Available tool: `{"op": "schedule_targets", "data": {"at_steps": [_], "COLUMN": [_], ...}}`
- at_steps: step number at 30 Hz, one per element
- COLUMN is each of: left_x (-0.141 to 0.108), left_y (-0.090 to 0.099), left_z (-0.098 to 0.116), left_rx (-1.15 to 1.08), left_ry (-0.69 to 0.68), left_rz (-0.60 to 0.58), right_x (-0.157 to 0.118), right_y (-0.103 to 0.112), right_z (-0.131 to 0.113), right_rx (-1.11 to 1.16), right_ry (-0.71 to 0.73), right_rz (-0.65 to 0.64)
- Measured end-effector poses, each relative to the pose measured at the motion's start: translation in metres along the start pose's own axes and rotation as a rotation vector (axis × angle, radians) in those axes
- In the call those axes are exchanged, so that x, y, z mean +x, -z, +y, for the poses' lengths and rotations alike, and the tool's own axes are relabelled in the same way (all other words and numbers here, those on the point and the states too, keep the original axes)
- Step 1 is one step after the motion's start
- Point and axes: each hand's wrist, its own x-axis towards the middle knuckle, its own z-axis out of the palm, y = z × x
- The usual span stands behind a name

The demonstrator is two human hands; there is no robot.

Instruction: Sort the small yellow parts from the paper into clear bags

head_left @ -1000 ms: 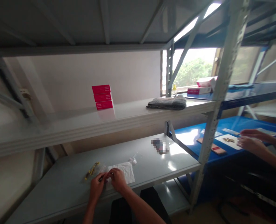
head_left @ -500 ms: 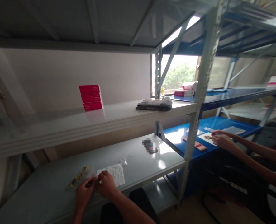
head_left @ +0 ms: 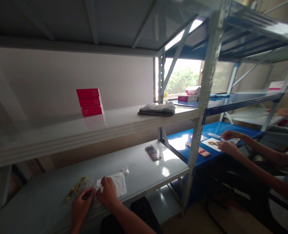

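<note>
The left hand (head_left: 82,202) and right hand (head_left: 107,192) are meeting low over the near edge of the grey counter (head_left: 102,166), fingers bent inward; something dark is showing inside the left grip, but whether it is an object or shadow I cannot tell, nor whether either grip is pinching anything. The yellow-ended pieces (head_left: 77,187) are lying in a loose row just beyond the left hand, beside a clear bag (head_left: 90,182), and a white sheet (head_left: 119,184) is lying partly behind the right hand. A small piece could be slipping from the fingertips and rolling off the front edge, since the work is sitting so close to it and the top is looking slick; a sleeve-less wrist could also be dragging the sheet or scattering the row. The bag is looking thin, crinkly and see-through, so it could be clinging or folding shut. The sheet is appearing soft, creased and roughly rectangular, the pieces short and slim, while a crumpled clear wrapper (head_left: 125,171) is catching light near the sheet's far corner
</note>
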Motion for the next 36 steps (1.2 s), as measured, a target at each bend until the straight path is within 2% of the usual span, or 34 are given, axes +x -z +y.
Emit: {"op": "schedule_targets", "data": {"at_steps": [4, 10, 14, 18, 20, 24, 27, 31, 36], "left_x": [-0.002, -0.002, 0.003, 0.007, 0.007, 0.003, -0.002, -0.003, -0.002], "left_y": [-0.002, 0.001, -0.001, -0.007, -0.007, -0.004, -0.002, -0.005, -0.009], "left_z": [0.005, -0.003, -0.005, -0.006, -0.009, -0.009, -0.005, -0.004, -0.008], "left_rx": [-0.105, -0.155, -0.249, -0.327, -0.352, -0.323, -0.273, -0.271, -0.449], "left_ry": [-0.033, -0.025, -0.005, 0.028, 0.055, 0.105, 0.085, 0.035, 0.070], "left_rz": [-0.007, 0.028, 0.093, -0.030, -0.064, 0.024, 0.106, 0.085, 0.084], "right_x": [-0.003, -0.001, 0.001, 0.002, 0.002, 0.002, 0.003, 0.005, 0.004], "right_y": [0.008, 0.006, 0.011, 0.014, 0.013, 0.012, 0.017, 0.019, 0.014], "right_z": [-0.006, -0.003, -0.002, -0.002, -0.001, 0.002, 0.002, 0.003, 0.007], "right_rx": [0.049, 0.000, 0.113, 0.179, 0.190, 0.264, 0.399, 0.513, 0.500], "right_ry": [0.117, 0.149, 0.102, 0.094, 0.045, -0.109, -0.116, -0.124, -0.156], "right_rz": [-0.011, -0.118, -0.134, -0.146, -0.144, -0.056, -0.017, 0.010, 0.029]}}
